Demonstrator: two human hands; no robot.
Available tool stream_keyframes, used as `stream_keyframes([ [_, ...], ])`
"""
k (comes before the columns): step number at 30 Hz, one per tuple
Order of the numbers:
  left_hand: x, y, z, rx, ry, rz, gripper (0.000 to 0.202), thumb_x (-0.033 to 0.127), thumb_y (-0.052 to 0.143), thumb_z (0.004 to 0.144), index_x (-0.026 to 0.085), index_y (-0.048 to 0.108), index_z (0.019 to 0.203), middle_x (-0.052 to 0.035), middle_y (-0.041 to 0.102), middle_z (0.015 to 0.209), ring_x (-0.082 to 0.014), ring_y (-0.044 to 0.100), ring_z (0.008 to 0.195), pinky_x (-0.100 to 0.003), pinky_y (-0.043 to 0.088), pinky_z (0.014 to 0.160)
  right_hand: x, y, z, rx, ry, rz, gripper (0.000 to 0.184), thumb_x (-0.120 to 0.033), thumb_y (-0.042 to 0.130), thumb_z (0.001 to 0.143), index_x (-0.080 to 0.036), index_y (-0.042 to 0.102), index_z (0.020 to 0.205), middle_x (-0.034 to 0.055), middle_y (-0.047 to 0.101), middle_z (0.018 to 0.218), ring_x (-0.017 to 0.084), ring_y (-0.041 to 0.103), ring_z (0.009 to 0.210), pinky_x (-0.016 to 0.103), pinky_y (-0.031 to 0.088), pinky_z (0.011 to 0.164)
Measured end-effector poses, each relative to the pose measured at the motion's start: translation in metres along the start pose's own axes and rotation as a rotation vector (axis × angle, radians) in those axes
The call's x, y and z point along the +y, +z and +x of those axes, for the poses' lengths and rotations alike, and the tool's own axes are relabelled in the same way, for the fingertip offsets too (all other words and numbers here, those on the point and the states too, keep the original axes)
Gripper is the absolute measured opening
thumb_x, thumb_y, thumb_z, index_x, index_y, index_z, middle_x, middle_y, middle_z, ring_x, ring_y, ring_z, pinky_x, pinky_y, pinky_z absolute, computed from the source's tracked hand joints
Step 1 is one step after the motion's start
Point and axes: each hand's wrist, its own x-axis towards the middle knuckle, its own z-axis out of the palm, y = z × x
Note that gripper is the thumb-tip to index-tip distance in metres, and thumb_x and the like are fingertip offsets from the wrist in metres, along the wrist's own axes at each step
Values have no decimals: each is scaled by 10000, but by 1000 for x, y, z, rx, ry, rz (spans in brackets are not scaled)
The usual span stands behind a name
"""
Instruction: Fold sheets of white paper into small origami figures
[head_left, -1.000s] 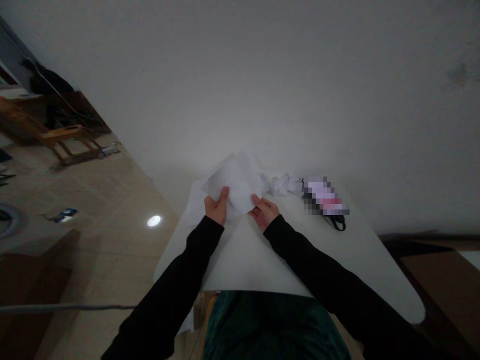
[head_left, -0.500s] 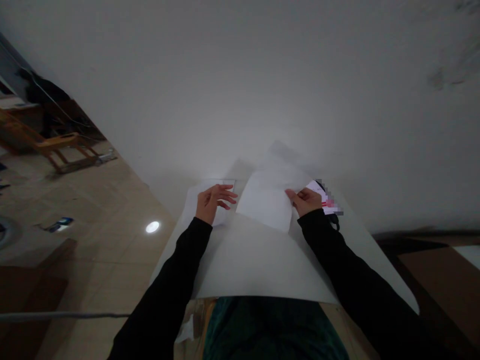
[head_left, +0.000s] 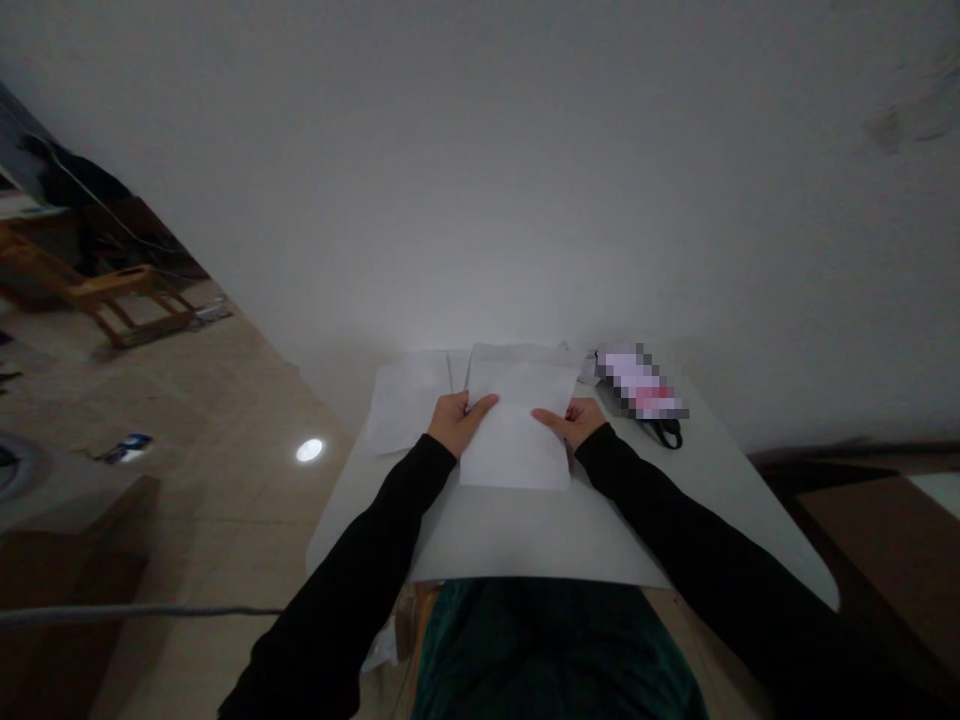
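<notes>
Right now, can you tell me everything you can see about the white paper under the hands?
The sheet of white paper is a thin, plain rectangle, with no marks that I can see. It lies flat on the white table top, its longer sides running away from the person. The left hand and the right hand rest at its two side edges, thumbs on top. Its far end overlaps another white sheet.

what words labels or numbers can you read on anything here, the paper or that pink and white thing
White paper sheet: no writing shows.
Pink-and-white object: pixelated, too blurred to read.
Blue-and-white item on the floor: too small to read.
No text can be read anywhere.
</notes>
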Motion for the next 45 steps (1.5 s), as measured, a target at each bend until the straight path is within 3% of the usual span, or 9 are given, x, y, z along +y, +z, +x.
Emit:
stream_keyframes([
  [7,-3,1,4,-43,-28,-77,498,598,564,733,143,496,546,26,459,448,-71,384,394,-200,249,365,-7,-5,4,13,17,50,317,-435,789,528,-147,682,604,13,660,535,120,527,413,250,389,398],
  [12,-3,-4,8,-99,-38,-151,484,596,602,705,129,549,588,10,529,498,-80,438,425,-200,292,388,-14,-9,6,-59,66,126,365,-488,785,502,-156,674,604,24,662,547,141,553,439,289,440,449],
  [19,-1,-11,9,-210,-85,-290,439,553,663,669,117,640,711,-19,610,560,-109,520,449,-226,391,435,-28,-14,1,-158,115,190,346,-432,796,500,-174,703,711,14,685,615,167,612,525,322,507,551],
  [23,-1,-11,9,-206,-103,-374,410,487,718,625,117,666,795,-46,671,683,-144,602,561,-266,468,541,-34,-19,1,-209,147,219,374,-381,809,488,-183,711,789,18,700,651,192,644,587,334,520,591],
  [28,6,-12,8,-214,-126,-416,353,390,713,602,109,701,816,-64,690,703,-149,604,565,-255,449,517,-38,-30,11,-258,163,142,335,-377,809,471,-176,722,725,46,716,693,181,632,578,298,490,539],
  [32,14,-14,7,-224,-73,-409,275,294,605,651,135,731,837,-87,715,857,-153,627,675,-235,449,540,-35,-31,14,-274,122,67,253,-386,775,494,-212,733,672,17,699,635,128,568,477,238,398,421],
  [38,16,-21,9,-314,-71,-392,382,517,534,700,150,604,621,-41,588,544,-128,518,454,-228,362,411,-37,-24,3,-315,48,107,106,-294,686,547,-193,705,570,8,663,563,115,551,465,219,372,422],
  [42,13,-21,9,-292,-54,-309,298,440,662,693,182,557,801,42,562,573,-62,448,427,-162,293,404,-38,-25,2,-393,15,10,115,-230,589,589,-177,683,552,-15,605,491,75,466,397,196,312,398],
  [45,10,-17,9,-324,-5,-133,343,431,668,703,168,615,917,-2,641,692,-100,551,553,-188,400,494,-36,-25,3,-482,-75,-121,157,-208,539,623,-172,681,568,-14,601,531,75,468,442,201,328,429],
])
